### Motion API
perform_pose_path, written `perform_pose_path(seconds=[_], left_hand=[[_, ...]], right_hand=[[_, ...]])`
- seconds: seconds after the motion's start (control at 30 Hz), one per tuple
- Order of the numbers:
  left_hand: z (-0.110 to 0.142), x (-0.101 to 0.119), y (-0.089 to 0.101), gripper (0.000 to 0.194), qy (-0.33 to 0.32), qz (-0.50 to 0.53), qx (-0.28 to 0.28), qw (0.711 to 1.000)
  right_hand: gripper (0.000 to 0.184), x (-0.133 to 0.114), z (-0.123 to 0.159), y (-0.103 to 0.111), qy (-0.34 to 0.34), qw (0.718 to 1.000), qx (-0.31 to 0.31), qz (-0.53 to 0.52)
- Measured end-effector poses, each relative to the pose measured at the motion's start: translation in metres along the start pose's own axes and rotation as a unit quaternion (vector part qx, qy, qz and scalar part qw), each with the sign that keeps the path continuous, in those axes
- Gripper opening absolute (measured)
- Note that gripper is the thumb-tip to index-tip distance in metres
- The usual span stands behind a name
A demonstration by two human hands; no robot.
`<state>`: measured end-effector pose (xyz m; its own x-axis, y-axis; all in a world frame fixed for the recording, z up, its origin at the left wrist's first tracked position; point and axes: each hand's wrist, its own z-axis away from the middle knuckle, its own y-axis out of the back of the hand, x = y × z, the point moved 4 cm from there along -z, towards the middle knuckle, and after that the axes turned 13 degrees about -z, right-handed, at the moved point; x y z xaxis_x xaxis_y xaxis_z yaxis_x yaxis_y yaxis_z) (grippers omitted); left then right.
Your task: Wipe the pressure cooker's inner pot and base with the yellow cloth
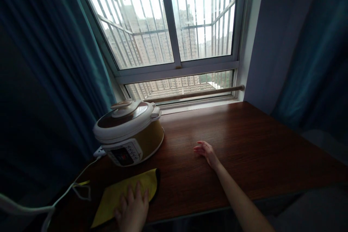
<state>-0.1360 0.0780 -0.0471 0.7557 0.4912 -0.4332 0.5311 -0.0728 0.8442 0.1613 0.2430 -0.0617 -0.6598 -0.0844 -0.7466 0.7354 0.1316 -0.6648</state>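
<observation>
A folded yellow cloth (108, 199) with a dark edge lies at the table's front left. My left hand (133, 206) rests flat on it with the fingers spread. Over the middle of the brown wooden table (185, 185), my right hand (206, 151) is held with its fingers loosely stretched to the left and nothing in them. Whether it touches the tabletop I cannot tell. Behind the cloth stands an electric cooker (149, 139) with a white rim, a gold body and a control panel. Its lid (129, 110) is on.
White cables (61, 197) run along the left side of the table, by the cooker. A window (174, 67) with bars outside is behind the table, and a horizontal rail (198, 95) crosses its lower part. Blue curtains (65, 50) hang on both sides.
</observation>
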Motion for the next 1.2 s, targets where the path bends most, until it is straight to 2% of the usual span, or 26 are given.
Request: perform_pose_path(seconds=[0.13,0.3,0.57,0.67,0.73,0.8,0.87,0.93,1.03,1.1,1.2], left_hand=[[0.007,0.035,0.02,0.046,-0.013,-0.004,0.013,1.0],[0.019,0.078,0.057,0.047,-0.025,0.02,0.036,0.999],[0.047,0.155,0.11,0.05,-0.084,0.106,0.007,0.991],[0.056,0.171,0.123,0.052,-0.113,0.155,-0.005,0.982],[0.055,0.169,0.127,0.052,-0.127,0.188,-0.011,0.974],[0.046,0.158,0.122,0.048,-0.147,0.227,-0.017,0.963],[0.032,0.14,0.108,0.043,-0.173,0.268,-0.017,0.947],[0.017,0.118,0.088,0.044,-0.191,0.298,-0.002,0.935],[0.004,0.091,0.055,0.047,-0.217,0.271,0.036,0.937],[0.004,0.083,0.037,0.049,-0.234,0.247,0.027,0.94],[0.009,0.082,0.028,0.05,-0.236,0.214,0.027,0.947]], right_hand=[[0.045,-0.001,0.0,0.0,0.0,1.0,0.004,-0.01],[0.046,-0.003,0.001,-0.001,-0.001,1.0,0.007,-0.014],[0.045,-0.002,0.0,0.0,-0.008,1.0,0.013,-0.025],[0.045,-0.001,-0.003,0.003,-0.015,0.999,0.017,-0.032],[0.045,-0.001,-0.005,0.005,-0.019,0.999,0.02,-0.039],[0.045,-0.002,-0.006,0.007,-0.019,0.999,0.021,-0.047],[0.046,-0.003,-0.005,0.008,-0.018,0.998,0.02,-0.052],[0.048,-0.004,-0.005,0.009,-0.017,0.998,0.02,-0.053],[0.051,-0.005,-0.005,0.008,-0.013,0.999,0.02,-0.048],[0.052,-0.007,-0.005,0.008,-0.006,0.999,0.02,-0.04],[0.05,-0.017,-0.003,0.006,0.026,0.999,0.026,-0.019]])
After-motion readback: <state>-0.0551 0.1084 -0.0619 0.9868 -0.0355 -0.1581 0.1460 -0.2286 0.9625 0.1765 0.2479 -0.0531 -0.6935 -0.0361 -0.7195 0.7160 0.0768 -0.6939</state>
